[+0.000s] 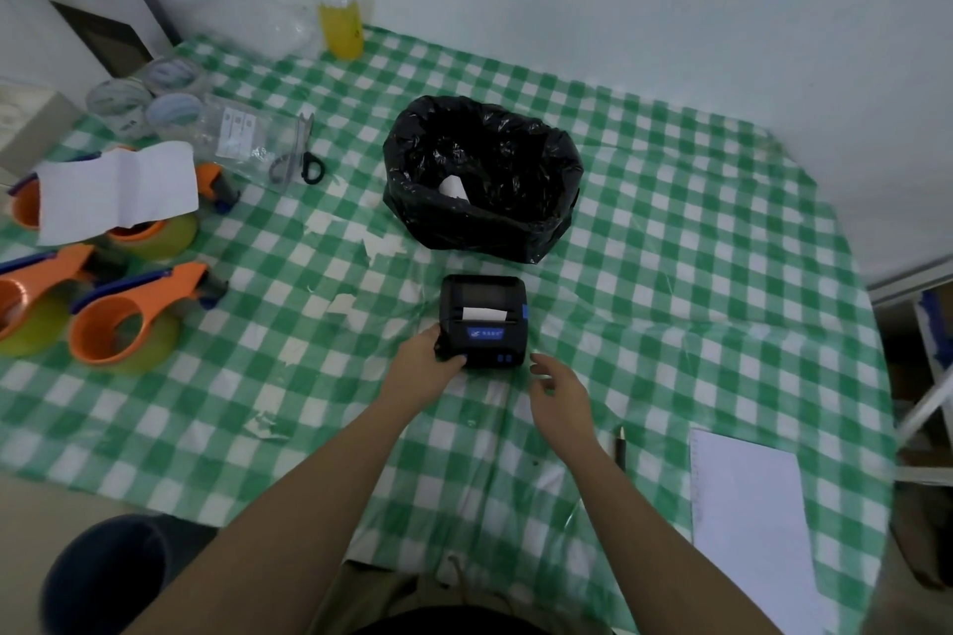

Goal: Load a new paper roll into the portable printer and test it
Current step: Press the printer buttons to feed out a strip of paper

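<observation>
Green-and-white checked cloth covers the bench [670, 232], set against a pale wall.

Item: left hand [425, 358], fingers wrapped on the near-left corner of the portable printer [485, 320], apparently steadying it.
Item: right hand [559, 389], just near-right of the printer, not touching; fingers loosely curled, holding nothing, likely placed to reach the blue buttons on the printer's front.
Item: printer, lid closed, a short white paper strip [483, 314] showing at its slot. The roll looks loaded; the test seems to be what remains.
Item: black bin bag [482, 178], just beyond the printer, mouth open; contains one white piece, possibly a spent roll or wrapper.
Item: scissors [304, 155], far left of the printer, partly on a clear packet.
Item: orange tape dispensers [136, 315], well left of the printer, one under a white sheet.
Item: yellow container [340, 28], far beyond the printer, at the wall.
Item: notepad [748, 516] and pen [620, 449], near-right of the printer.
</observation>
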Action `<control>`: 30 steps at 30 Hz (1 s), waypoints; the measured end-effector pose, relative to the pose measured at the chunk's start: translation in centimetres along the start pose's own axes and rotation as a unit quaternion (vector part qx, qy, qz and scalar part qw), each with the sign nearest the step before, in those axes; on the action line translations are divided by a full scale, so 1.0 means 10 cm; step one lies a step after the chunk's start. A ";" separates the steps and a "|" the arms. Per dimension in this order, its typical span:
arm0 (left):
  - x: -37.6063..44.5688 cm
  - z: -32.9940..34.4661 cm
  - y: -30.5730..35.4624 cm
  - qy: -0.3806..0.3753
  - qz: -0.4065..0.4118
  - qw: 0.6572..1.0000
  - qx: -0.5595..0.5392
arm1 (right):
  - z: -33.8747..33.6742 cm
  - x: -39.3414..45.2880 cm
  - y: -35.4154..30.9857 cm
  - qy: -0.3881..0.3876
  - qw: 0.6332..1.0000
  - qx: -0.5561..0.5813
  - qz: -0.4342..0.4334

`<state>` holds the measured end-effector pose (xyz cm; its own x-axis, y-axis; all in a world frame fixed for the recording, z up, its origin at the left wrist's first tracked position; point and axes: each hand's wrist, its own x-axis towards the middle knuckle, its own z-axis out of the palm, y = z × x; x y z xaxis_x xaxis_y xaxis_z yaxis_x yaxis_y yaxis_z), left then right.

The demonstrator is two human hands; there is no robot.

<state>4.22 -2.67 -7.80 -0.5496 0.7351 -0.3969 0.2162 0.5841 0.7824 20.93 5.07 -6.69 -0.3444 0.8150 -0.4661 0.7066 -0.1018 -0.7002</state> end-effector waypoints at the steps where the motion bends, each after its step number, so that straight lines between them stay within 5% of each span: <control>1: 0.00 0.00 0.00 -0.001 -0.002 1.000 -0.001 | 0.00 0.00 0.00 0.000 1.000 0.001 0.001; 30: 0.05 -0.04 -0.02 -0.017 -0.007 1.000 0.014 | 0.01 0.01 0.00 0.011 1.000 0.014 -0.002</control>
<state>3.56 -2.55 -8.01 -0.5249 0.7383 -0.4235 0.2315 0.6027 0.7637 20.85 5.13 -6.81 -0.3321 0.8281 -0.4515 0.6880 -0.1147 -0.7166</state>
